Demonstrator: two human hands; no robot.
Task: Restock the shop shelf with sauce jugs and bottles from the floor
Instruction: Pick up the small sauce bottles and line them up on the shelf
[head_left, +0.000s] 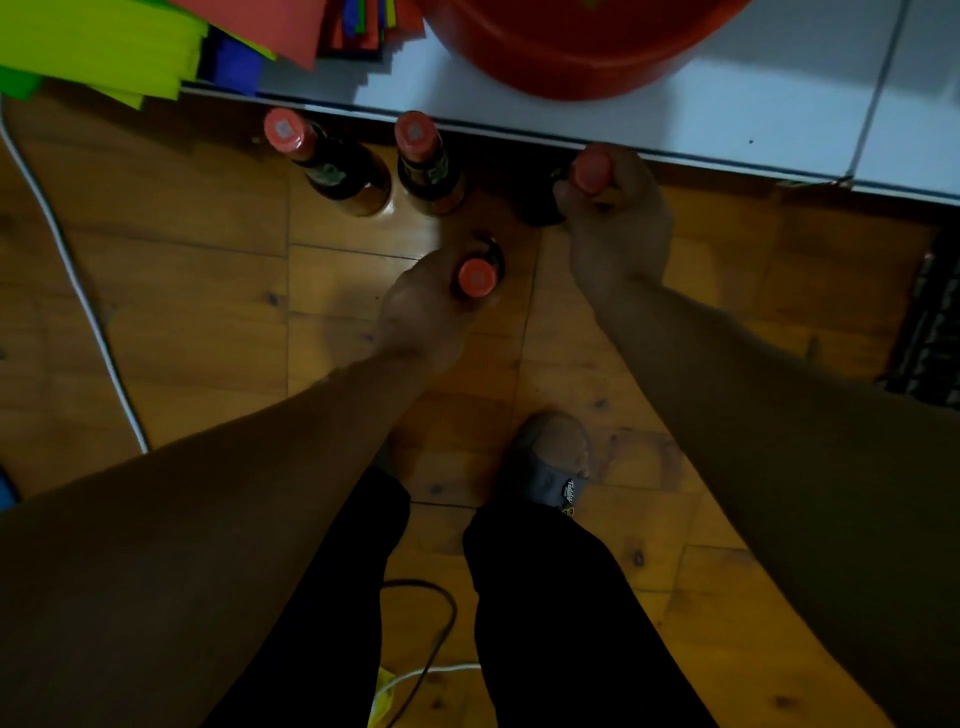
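Several dark sauce bottles with orange-red caps stand on the wooden floor below the white shelf edge (571, 137). My left hand (421, 306) is closed around the neck of the nearest bottle (477, 276). My right hand (618, 228) grips the neck of another bottle (589, 169) close under the shelf edge. Two more bottles stand free to the left: one (332, 166) leaning in view and one (423, 161) beside it. The bodies of the held bottles are mostly hidden by my hands and shadow.
A large red basin (571, 47) sits on the white shelf, with stacks of coloured paper (104, 47) to its left. A white cable (78, 291) runs along the floor at the left. My foot in a grey slipper (550, 462) stands behind the bottles. A dark grille (930, 332) is at the right.
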